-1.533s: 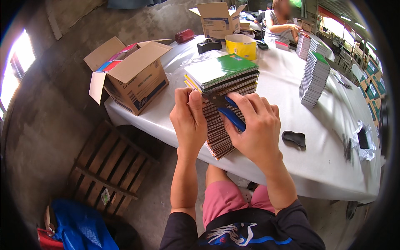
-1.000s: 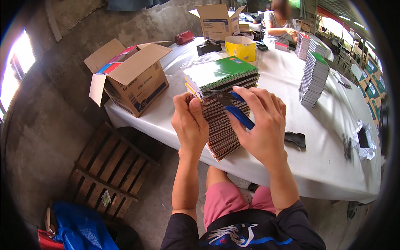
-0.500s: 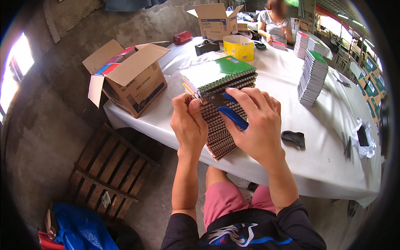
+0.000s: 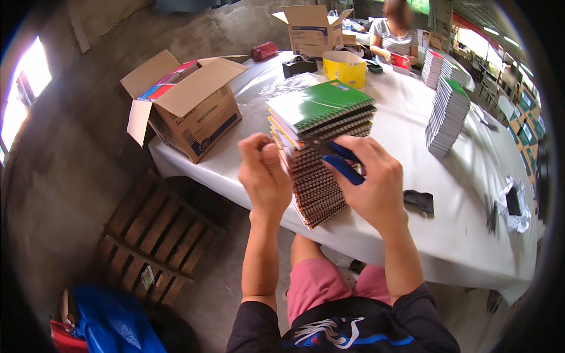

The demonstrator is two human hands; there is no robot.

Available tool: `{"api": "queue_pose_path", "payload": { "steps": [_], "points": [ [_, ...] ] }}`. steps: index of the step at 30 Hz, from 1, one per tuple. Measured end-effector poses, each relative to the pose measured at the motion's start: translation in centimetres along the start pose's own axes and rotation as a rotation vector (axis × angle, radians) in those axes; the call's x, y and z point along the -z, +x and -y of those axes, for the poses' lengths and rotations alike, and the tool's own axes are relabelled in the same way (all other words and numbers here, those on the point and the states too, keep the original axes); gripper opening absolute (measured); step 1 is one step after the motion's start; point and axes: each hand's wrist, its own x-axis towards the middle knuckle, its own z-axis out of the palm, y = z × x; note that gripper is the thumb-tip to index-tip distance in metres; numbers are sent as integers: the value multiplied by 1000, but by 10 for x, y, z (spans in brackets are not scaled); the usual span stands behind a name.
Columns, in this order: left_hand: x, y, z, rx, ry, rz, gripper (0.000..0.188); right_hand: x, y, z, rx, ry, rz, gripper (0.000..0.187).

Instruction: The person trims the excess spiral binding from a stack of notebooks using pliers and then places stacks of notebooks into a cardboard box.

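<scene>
A tall stack of spiral notebooks [image 4: 318,182], green cover [image 4: 329,101] on top, stands at the near edge of the table, its coil bindings towards me. My right hand [image 4: 376,185] grips pliers [image 4: 346,169] with blue handles, their dark jaws at the left end of the coils below the top notebooks. Just left of the stack, my left hand [image 4: 265,176] is closed, thumb against curled fingers. Whatever it pinches, if anything, is hidden.
An open carton [image 4: 197,120] of notebooks stands left, a yellow container [image 4: 344,69] behind the stack. Another notebook stack [image 4: 448,117] rises at right. A black pouch [image 4: 419,202] and thin wires [image 4: 491,213] lie nearer. Across the table, a person [image 4: 394,41] holds a red-covered notebook [image 4: 401,61].
My left hand has drawn slightly away from the coils. The pliers have shifted a little down and right with my right hand. Across the table, the person has lifted the red notebook.
</scene>
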Motion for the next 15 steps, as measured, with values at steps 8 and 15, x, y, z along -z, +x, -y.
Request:
{"api": "queue_pose_path", "payload": {
  "steps": [8,15],
  "points": [
    [10,6,133,972,-743,-8,29,38,-23,-34,-53,226,33,41],
    [-78,3,282,775,231,548,35,78,-86,-91,-473,95,-18,41]
  ]
}}
